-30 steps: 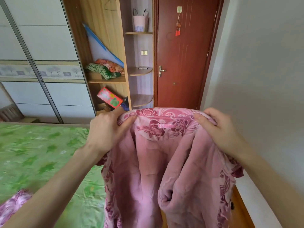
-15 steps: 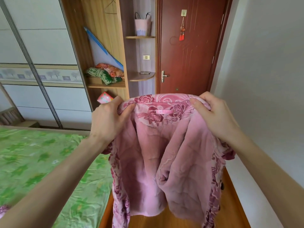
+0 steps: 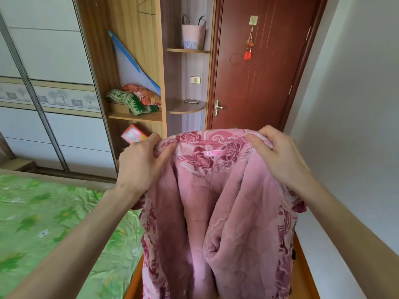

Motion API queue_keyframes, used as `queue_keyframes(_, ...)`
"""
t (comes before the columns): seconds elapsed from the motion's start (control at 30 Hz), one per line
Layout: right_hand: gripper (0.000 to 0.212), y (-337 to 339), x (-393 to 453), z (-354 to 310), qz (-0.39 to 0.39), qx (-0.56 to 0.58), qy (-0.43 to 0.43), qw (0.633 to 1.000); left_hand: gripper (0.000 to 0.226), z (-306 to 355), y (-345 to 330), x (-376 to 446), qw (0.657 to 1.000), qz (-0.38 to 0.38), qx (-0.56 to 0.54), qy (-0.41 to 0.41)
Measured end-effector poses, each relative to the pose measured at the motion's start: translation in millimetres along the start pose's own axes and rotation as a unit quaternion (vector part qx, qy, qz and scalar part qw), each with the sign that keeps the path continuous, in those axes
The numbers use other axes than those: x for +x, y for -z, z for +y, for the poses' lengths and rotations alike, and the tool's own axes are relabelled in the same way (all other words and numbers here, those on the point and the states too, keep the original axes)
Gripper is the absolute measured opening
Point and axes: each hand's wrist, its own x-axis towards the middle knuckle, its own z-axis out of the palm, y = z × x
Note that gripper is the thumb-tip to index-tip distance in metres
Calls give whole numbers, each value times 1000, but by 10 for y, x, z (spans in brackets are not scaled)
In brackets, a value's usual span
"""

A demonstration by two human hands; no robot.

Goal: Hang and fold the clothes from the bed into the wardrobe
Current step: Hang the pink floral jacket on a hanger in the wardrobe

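Head view: the pink floral fleece jacket (image 3: 218, 201) hangs at 6 o'clock, lining outward, between the bed (image 3: 43, 223) and the wall. The left hand (image 3: 142, 167) and right hand (image 3: 278, 156) are each pinched tight on a collar end. Judged soft, bulky, fairly heavy and not slippery; the shoulder seams look the soundest hold, with the open wardrobe (image 3: 138, 61) at 11 o'clock.

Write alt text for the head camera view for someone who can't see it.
Two bare hands, left hand and right hand, hold up a pink floral fleece garment by its collar, facing an open wooden wardrobe and a red-brown door. A green-sheeted bed lies at lower left.
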Motion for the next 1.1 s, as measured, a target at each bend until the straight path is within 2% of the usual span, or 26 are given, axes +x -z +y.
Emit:
queue_keyframes(0.5,30,-1161,1863,966,-19,16,12,1000,47,-1166,-1201,1532,1000,9,-7,6)
queue_keyframes(0.83,30,-1906,3026,1640,-21,38,38,998,46,-1750,-1930,2383,998,41,40,32)
queue_keyframes(1.1,29,-2635,4291,2355,-85,52,73,992,45,-2333,-2593,3172,992,35,84,84)
